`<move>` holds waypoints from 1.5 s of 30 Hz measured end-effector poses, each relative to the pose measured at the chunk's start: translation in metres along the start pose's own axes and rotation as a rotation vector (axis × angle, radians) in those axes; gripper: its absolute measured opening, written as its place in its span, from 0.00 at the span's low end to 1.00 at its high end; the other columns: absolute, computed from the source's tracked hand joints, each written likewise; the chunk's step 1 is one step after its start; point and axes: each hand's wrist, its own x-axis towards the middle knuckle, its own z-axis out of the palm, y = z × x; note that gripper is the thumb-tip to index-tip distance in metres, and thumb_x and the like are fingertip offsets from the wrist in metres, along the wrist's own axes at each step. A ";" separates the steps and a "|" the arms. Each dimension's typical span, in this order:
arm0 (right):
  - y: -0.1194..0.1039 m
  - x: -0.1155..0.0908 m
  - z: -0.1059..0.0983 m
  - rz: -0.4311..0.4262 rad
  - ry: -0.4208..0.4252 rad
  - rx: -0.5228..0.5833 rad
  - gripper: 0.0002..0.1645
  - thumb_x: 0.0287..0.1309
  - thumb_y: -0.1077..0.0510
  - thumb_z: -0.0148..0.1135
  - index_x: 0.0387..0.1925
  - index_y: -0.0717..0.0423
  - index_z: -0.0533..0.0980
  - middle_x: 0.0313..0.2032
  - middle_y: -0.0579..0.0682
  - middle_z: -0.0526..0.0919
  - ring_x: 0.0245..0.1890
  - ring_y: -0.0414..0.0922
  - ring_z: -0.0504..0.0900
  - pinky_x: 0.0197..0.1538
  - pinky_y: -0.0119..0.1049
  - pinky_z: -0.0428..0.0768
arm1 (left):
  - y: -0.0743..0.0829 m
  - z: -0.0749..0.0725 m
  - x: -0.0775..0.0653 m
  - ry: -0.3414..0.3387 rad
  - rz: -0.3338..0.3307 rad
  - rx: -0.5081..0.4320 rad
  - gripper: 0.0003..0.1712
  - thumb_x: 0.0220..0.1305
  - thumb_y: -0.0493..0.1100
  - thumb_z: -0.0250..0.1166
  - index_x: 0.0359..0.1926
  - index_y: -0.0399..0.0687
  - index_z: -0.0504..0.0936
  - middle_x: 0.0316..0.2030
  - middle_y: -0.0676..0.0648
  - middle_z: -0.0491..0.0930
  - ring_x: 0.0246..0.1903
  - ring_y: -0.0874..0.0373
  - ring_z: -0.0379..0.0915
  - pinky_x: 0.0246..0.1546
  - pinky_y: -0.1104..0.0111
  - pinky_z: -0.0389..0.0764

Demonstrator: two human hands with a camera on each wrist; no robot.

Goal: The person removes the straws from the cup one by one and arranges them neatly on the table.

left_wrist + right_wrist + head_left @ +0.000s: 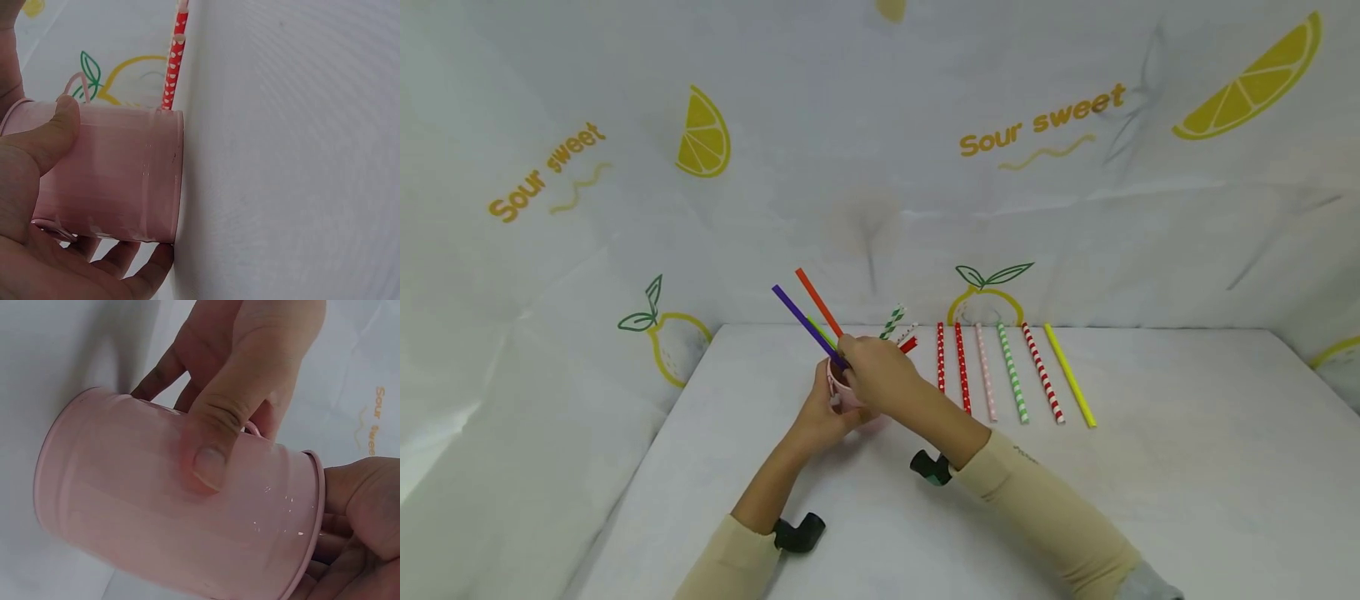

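Observation:
My left hand [823,419] grips a small pink metal bucket [115,172] from the side, with the thumb on its wall and the fingers under and around it. A loop handle [78,81] shows on the bucket. At its mouth is my right hand [883,373], fingers bent in at the rim in the right wrist view; I cannot tell whether they pinch a straw. A purple straw [808,325], an orange straw [818,302] and a lime straw [822,332] slant up left beside the right fingers. Behind that hand a green-striped straw [892,322] and a red straw [909,344] stick out.
To the right of the bucket, several straws lie in a row on the white table [1187,467]: red dotted, pink [986,371], green-striped [1013,373], red-striped [1043,372] and yellow [1071,375]. A white lemon-printed sheet [850,167] hangs behind the table.

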 end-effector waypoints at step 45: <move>0.004 0.004 -0.002 0.015 -0.061 0.329 0.10 0.73 0.63 0.53 0.52 0.60 0.67 0.39 0.51 0.78 0.37 0.45 0.78 0.39 0.32 0.81 | -0.004 0.000 0.002 0.008 0.018 -0.039 0.55 0.57 0.36 0.74 0.75 0.55 0.48 0.71 0.49 0.62 0.66 0.51 0.62 0.62 0.52 0.72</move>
